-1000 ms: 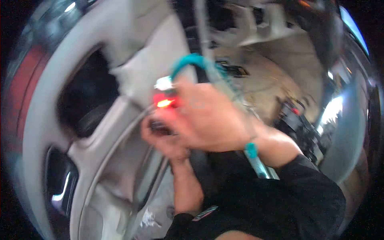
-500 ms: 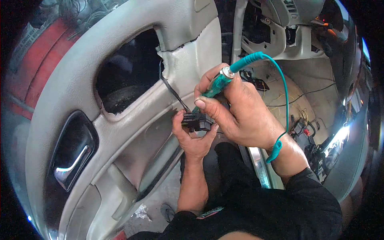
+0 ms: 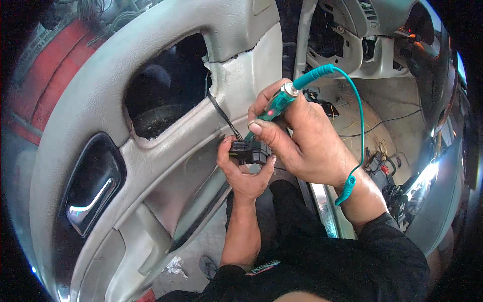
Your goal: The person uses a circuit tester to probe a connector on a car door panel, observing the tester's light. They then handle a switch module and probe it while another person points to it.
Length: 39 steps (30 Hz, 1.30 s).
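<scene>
My left hand point(image 3: 245, 178) is closed round a black connector block point(image 3: 246, 152), thumb on its right side and fingers on its left. Dark wires point(image 3: 221, 118) run from its top up to the torn opening in the door panel. My right hand point(image 3: 302, 136) grips a green see-through circuit tester point(image 3: 277, 105) like a pen, its tip pointing down at the wire side of the block. Whether the tip touches a contact is too small to tell. A reddish glow shows inside the tester's body. Its coiled green cord point(image 3: 347, 189) loops from the top down to my right forearm.
A beige car door panel point(image 3: 90, 80) fills the left, with a black door handle bezel point(image 3: 95, 186) on it. Stripped dashboard parts point(image 3: 347, 45) stand at the far right, above a floor with loose wires point(image 3: 385, 121). A red drum point(image 3: 53, 70) is behind the door.
A reddish light now shows inside the tester, where none showed before. The view has shifted slightly; both hands keep nearly the same hold and place.
</scene>
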Each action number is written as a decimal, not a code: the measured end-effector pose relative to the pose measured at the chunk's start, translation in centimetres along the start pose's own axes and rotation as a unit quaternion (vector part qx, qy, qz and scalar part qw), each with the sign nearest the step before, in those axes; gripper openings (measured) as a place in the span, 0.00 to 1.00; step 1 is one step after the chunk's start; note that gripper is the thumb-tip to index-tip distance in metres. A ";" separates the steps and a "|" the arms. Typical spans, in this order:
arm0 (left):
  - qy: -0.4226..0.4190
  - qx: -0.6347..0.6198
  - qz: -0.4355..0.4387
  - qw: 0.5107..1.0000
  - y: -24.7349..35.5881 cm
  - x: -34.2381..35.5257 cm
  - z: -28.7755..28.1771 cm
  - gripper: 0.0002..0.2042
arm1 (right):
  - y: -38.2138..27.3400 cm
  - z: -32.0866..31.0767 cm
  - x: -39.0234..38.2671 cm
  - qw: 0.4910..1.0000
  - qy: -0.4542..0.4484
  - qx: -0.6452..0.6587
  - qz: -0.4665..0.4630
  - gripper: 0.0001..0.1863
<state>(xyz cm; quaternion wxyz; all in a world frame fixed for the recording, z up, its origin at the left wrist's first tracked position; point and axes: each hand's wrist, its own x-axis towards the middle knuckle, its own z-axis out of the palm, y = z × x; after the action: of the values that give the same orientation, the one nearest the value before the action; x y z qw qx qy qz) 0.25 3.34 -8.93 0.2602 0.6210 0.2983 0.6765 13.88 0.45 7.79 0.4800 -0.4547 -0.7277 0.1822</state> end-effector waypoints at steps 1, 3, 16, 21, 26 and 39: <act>0.002 -0.011 -0.006 1.000 0.1 0.0 0.1 0.50 | -0.1 -0.1 0.0 1.000 -0.004 -0.016 0.007 0.11; 0.004 -0.062 0.009 0.998 0.1 0.1 0.2 0.48 | -0.1 -0.1 -0.2 1.000 0.002 -0.011 -0.001 0.10; 0.065 -0.122 -0.050 0.989 1.6 1.4 0.0 0.36 | -0.3 0.7 0.2 0.999 0.007 0.033 -0.001 0.10; 0.076 -0.079 -0.027 0.994 0.6 1.4 1.8 0.38 | 0.5 -0.8 -0.4 0.996 -0.010 -0.090 -0.015 0.12; 0.100 0.250 0.014 0.963 -8.0 3.3 -4.2 0.11 | 0.5 2.7 2.2 0.993 -0.095 0.061 0.028 0.13; 0.048 0.004 -0.051 0.998 0.1 2.4 0.9 0.19 | -1.1 2.6 -1.0 0.986 0.167 -0.007 -0.002 0.17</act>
<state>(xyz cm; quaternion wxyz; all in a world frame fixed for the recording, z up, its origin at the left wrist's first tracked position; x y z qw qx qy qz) 0.95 5.03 -7.18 0.2775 0.5724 0.3443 0.6905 11.18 -0.51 6.84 0.5920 -0.4811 -0.6392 0.0973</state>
